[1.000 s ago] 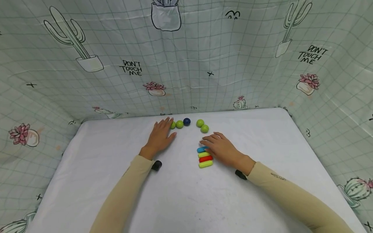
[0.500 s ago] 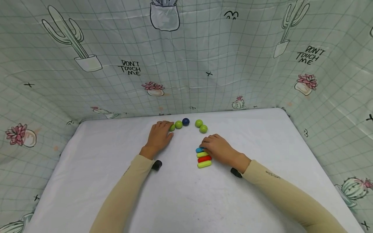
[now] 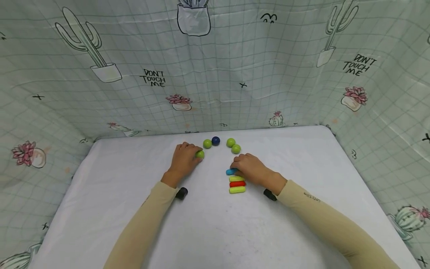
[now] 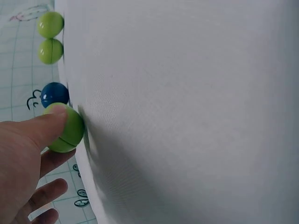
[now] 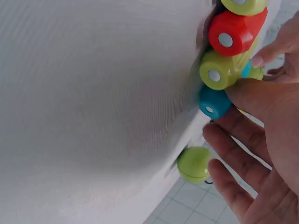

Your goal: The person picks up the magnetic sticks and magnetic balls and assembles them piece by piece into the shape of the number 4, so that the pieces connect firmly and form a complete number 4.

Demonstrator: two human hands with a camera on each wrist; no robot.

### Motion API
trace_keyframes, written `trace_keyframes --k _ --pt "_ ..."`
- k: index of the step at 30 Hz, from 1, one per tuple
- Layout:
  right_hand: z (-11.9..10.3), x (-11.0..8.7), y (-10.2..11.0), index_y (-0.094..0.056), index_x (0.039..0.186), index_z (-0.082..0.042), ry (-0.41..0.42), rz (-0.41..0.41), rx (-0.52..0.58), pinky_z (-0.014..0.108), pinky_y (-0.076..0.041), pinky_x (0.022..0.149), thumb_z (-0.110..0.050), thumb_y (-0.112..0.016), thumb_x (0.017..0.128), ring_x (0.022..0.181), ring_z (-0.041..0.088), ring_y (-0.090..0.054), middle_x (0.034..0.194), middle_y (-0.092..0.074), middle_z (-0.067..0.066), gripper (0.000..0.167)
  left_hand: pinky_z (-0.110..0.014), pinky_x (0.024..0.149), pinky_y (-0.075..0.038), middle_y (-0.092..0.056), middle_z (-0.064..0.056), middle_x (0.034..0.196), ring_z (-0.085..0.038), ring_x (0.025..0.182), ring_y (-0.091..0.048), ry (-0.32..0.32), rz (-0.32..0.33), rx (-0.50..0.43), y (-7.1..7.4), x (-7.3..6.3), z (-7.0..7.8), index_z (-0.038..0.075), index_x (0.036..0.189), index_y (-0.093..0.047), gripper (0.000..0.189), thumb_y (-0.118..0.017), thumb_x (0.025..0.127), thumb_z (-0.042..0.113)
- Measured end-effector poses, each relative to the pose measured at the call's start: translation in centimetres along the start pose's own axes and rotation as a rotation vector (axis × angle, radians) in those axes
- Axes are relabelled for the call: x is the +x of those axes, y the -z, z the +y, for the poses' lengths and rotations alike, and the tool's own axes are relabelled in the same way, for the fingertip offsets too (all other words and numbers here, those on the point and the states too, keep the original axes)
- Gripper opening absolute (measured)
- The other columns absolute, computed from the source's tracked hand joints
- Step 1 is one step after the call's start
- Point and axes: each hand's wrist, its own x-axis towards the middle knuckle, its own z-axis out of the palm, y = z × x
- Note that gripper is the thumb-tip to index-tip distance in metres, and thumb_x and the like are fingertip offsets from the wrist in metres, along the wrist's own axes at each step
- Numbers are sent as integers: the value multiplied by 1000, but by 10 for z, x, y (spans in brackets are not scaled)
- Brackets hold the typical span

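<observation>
Green balls (image 3: 200, 154), navy ball (image 3: 215, 141), blue, red, yellow-green rods (image 3: 237, 184), gridded cloth (image 3: 215, 67)

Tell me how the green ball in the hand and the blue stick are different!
The green ball is round, but the blue stick is long. The ball is lime green, while the stick is bright blue. The left hand pinches the ball; the right hand pinches the stick. Both are held with thumb and fingers.

free lane left of blue cylinder (image 3: 230, 172)
</observation>
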Motion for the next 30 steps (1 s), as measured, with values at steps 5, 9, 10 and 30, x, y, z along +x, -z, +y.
trace_keyframes --k 5,9,10,30 --pt "-4 3 -1 -80 110 -6 -21 51 -12 42 -56 92 -14 -85 91 99 24 -69 101 -74 5 22 -51 112 -42 -75 -7 121 -30 119 -60 -6 8 0 1 -12 4 11 131 -74 38 -81 96 25" --pt "-8 7 -2 -80 110 -7 -25 101 0 43 -56 94 -13 -86 90 97 22 -69 98 -72 4 21 -51 113 -42 -76 -6 119 -30 119 -61 -11 13 -17 2 -23 9 12 130 -76 38 -82 95 26" --pt "-9 9 -2 -81 109 -7 -23 110 1 42 -56 94 -13 -86 90 97 22 -69 98 -72 4 21 -52 113 -42 -76 -6 119 -30 119 -61 -15 15 -25 1 -26 11 13 129 -76 38 -83 94 25" --pt "-31 28 -5 -81 110 -9 64 163 -18 39 -56 94 -14 -84 92 97 20 -68 100 -74 2 19 -51 108 -44 -76 -4 111 -27 113 -63 -95 68 -92 -3 -55 29 13 124 -77 35 -85 92 26"
